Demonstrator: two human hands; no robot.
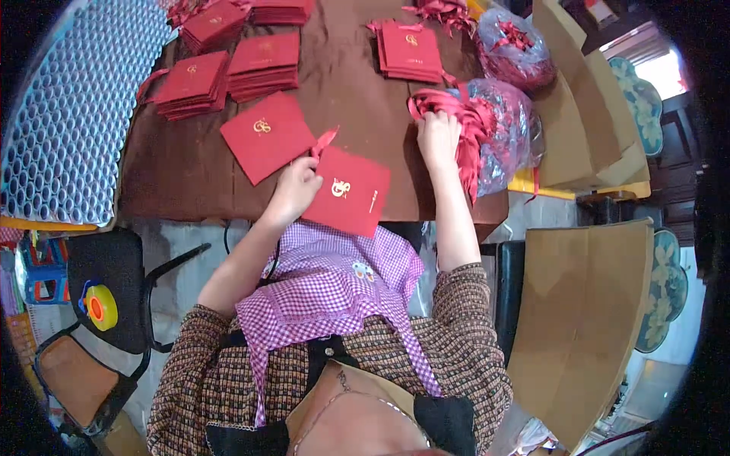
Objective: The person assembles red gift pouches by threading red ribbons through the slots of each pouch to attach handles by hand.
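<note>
My left hand [299, 185] pinches the upper left corner of a flat red square card [357, 199] with a gold emblem. A short red ribbon [325, 141] sticks up from that corner, just beyond my fingers. This card overhangs the near edge of the table [175, 201]. Another red card [262, 137] lies just beyond it to the left, tilted. On the right, my right hand [439, 140] has its fingers closed in a bundle of loose red ribbons [475, 125]. The bundle spills from a clear plastic bag [509, 137]; my fingertips are partly hidden among the ribbons.
Stacks of red cards stand at the far left [265, 61] and the far middle [411, 53]. A second plastic bag [517, 49] holds more red pieces. Cardboard [585, 99] rises at the right; a patterned blue-white sheet [76, 114] flanks the left. A tape roll [100, 308] rests on a chair.
</note>
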